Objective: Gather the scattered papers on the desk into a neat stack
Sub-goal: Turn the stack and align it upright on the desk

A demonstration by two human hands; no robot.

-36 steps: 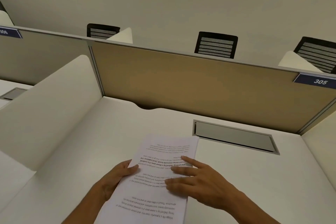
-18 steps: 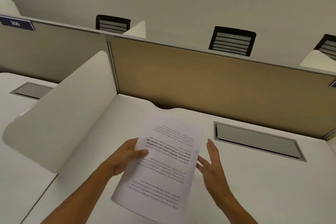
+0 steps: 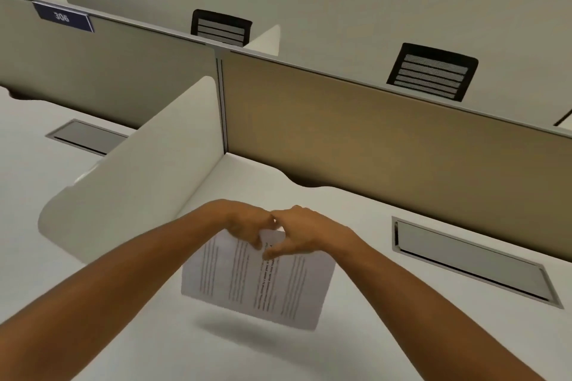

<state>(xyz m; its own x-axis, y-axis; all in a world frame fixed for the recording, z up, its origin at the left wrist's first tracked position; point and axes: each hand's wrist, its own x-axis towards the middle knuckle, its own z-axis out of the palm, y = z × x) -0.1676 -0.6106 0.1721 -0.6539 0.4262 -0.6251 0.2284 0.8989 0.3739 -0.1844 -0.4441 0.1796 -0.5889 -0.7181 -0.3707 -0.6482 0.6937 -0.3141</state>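
Note:
A stack of white printed papers [image 3: 260, 281] hangs on edge above the white desk [image 3: 387, 334], turned sideways so the text lines run up and down. Its shadow lies on the desk below it. My left hand [image 3: 247, 223] grips the stack's top edge from the left. My right hand [image 3: 303, 232] grips the same top edge from the right, fingers curled over the front sheet. The two hands touch at the thumbs. How many sheets the stack holds cannot be made out.
A white curved side divider [image 3: 139, 170] stands close on the left. A tan back panel [image 3: 371, 139] closes the far side. A grey cable hatch [image 3: 470, 260] is set in the desk at right. Black chair backs [image 3: 431, 73] show beyond the panel.
The papers were lifted off the desk, turned sideways and stood on edge. Both hands moved up to the top edge and closed on it. The view swung to the left.

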